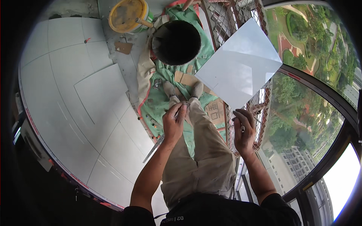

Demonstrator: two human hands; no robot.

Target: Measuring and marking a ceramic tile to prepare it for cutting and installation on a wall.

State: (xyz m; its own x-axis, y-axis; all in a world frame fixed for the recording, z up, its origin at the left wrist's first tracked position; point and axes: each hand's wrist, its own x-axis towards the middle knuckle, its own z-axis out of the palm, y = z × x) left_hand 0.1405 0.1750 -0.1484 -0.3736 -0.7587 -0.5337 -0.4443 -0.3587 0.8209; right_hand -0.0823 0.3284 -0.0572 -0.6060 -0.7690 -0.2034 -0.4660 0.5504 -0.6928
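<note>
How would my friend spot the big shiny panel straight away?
Find the big window on the right. Just left of it is brown mesh. The shiny panel covers part of that mesh: a pale rectangle on its own, unlike the joined tiles on the left.

- An open gap lies between left grip (174,123) and right grip (244,132), above the trousers (207,139).
- Pale panel (237,64) blocks the way just ahead of the right grip.
- Dark bucket (162,40) stands ahead, beyond the shoes (169,89).
- Window glass (298,116) bounds the right side.
</note>
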